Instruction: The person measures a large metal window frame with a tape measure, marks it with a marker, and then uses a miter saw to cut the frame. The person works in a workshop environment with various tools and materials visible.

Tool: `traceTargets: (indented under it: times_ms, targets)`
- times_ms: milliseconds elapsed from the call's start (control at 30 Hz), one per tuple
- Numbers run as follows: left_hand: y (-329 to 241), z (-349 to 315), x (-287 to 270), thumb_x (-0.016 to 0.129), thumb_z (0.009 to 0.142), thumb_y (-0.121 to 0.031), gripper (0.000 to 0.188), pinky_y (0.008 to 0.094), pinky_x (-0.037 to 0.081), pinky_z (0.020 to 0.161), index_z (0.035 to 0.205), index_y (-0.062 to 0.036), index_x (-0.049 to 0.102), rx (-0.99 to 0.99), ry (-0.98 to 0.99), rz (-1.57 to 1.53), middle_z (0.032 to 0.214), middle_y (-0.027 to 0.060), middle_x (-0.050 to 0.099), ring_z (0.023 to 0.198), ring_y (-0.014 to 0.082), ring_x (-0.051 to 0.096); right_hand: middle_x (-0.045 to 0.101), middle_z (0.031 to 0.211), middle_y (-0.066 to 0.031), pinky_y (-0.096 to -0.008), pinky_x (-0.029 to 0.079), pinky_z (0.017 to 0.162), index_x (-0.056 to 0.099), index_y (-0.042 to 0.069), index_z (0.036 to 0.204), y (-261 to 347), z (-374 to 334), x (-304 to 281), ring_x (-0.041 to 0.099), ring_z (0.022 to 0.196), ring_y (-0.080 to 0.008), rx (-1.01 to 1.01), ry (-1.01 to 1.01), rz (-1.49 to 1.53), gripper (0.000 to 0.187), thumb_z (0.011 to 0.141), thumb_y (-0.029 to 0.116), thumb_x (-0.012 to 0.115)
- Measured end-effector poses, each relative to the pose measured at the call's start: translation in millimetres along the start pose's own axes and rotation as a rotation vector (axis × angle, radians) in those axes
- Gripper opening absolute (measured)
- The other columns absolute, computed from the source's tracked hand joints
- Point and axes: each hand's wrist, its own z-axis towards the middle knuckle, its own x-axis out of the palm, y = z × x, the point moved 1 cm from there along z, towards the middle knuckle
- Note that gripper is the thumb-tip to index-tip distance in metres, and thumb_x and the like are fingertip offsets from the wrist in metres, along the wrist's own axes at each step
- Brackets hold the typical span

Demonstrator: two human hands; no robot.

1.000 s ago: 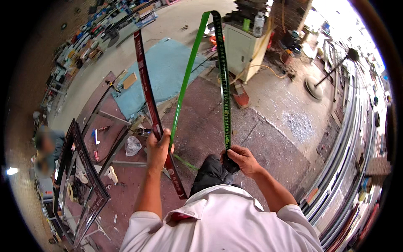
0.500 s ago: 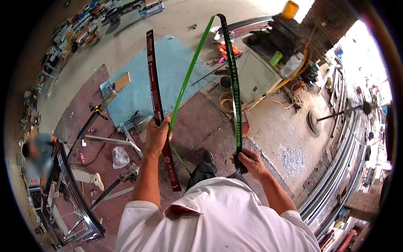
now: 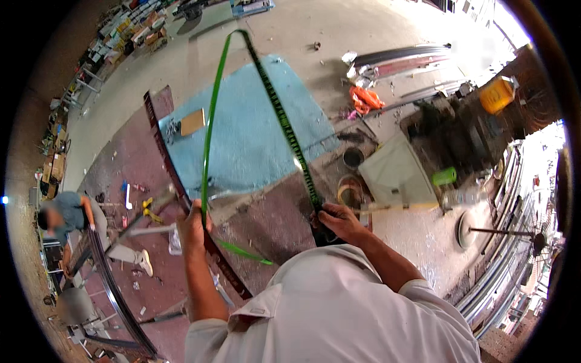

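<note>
"What does the left hand [image 3: 192, 227] hold?"

"Its fingers are clamped on a long dark red strip [image 3: 164, 150] and, beside that, on the green side of a tape measure [image 3: 279, 112]. The strip slants from the far left down past the hand, its near end close to the shirt [image 3: 345, 302]."

"And the right hand [image 3: 340, 222]?"

"Closed on the tape where the printed black side comes down, thumb and fingers together. There's a dark case [image 3: 321, 235] under them, though I can't tell how much of it they grip."

"So where does the tape run?"

"Up and away from both hands to a sharp fold at the far end, like a tall narrow tent. A short green tail sticks out to the right just below the left hand."

"What lies beyond?"

"A blue sheet [image 3: 257, 127] on the floor with a brown board [image 3: 193, 122] on it, a pale cabinet [image 3: 396, 175] to the right, and another person [image 3: 71, 212] bending at the left."
</note>
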Motion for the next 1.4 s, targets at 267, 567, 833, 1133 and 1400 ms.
traceTargets:
  times_ms: [267, 567, 833, 1133, 1400]
  targets:
    - [-77, 161, 71, 0.061, 0.105, -0.027, 0.026, 0.0282, 0.037, 0.044, 0.085, -0.0101, 0.056, 0.014, -0.118, -0.155, 0.063, 0.0002, 0.052, 0.047, 0.0113, 0.046, 0.058, 0.077, -0.0009, -0.032, 0.046, 0.064, 0.065, -0.001, 0.098, 158, 194, -86, 0.051, 0.072, -0.0099, -0.054, 0.067, -0.321, 0.028, 0.104, 0.027, 0.058]
    - [-140, 410, 134, 0.056, 0.104, -0.02, 0.021, 0.028, 0.037, 0.042, 0.086, -0.009, 0.055, 0.0, -0.174, -0.075, 0.064, 0.0003, 0.051, 0.047, 0.0109, 0.047, 0.053, 0.07, -0.0054, -0.0325, 0.043, 0.056, 0.059, 0.0, 0.091, 233, 406, -172, 0.047, 0.064, -0.0107, -0.181, -0.055, -0.387, 0.021, 0.099, 0.02, 0.061]
    - [-214, 682, 247, 0.064, 0.101, -0.025, 0.021, 0.0267, 0.038, 0.043, 0.088, -0.0102, 0.056, 0.125, 0.089, -0.045, 0.065, -0.0017, 0.054, 0.047, 0.0087, 0.048, 0.057, 0.076, -0.0018, -0.0306, 0.045, 0.062, 0.065, 0.001, 0.094, 309, 574, -254, 0.051, 0.071, -0.0098, -0.046, -0.283, -0.28, 0.027, 0.101, 0.026, 0.059]
    - [-330, 893, 417, 0.069, 0.099, -0.031, 0.029, 0.0263, 0.04, 0.043, 0.091, -0.0061, 0.055, 0.235, 0.239, 0.168, 0.066, -0.0008, 0.055, 0.048, 0.0092, 0.051, 0.061, 0.081, 0.0022, -0.025, 0.044, 0.068, 0.068, 0.001, 0.095, 407, 729, -372, 0.052, 0.075, -0.0062, -0.075, -0.461, -0.062, 0.024, 0.103, 0.021, 0.058]
    - [-383, 1045, 628, 0.069, 0.101, -0.032, 0.03, 0.0265, 0.044, 0.042, 0.095, -0.0069, 0.055, 0.254, 0.319, 0.303, 0.068, -0.0017, 0.054, 0.048, 0.0087, 0.05, 0.066, 0.091, 0.0008, -0.0247, 0.048, 0.078, 0.069, 0.0, 0.1, 480, 897, -554, 0.057, 0.085, -0.0077, -0.091, -0.371, 0.139, 0.024, 0.104, 0.02, 0.058]
